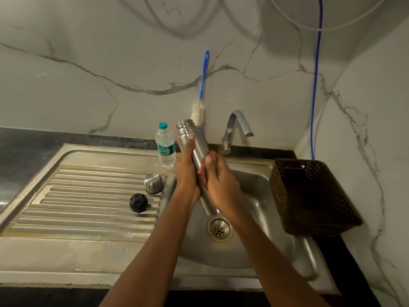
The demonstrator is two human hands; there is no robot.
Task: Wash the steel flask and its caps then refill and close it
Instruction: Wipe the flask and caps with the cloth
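The steel flask (196,151) is open at its mouth and tilted over the sink basin (261,209), mouth up and to the left. My left hand (187,171) lies along its left side with the fingers stretched up toward the neck. My right hand (218,180) wraps round the flask's lower body from the right. The steel cup cap (153,183) stands upside down on the ribbed drainboard (88,196), with the black inner cap (138,203) just in front of it.
A blue-handled bottle brush (202,85) leans on the marble wall behind the flask. A plastic water bottle (165,147) stands at the drainboard's back edge. The tap (234,127) is behind the basin, and a brown perforated basket (309,196) sits at the basin's right rim.
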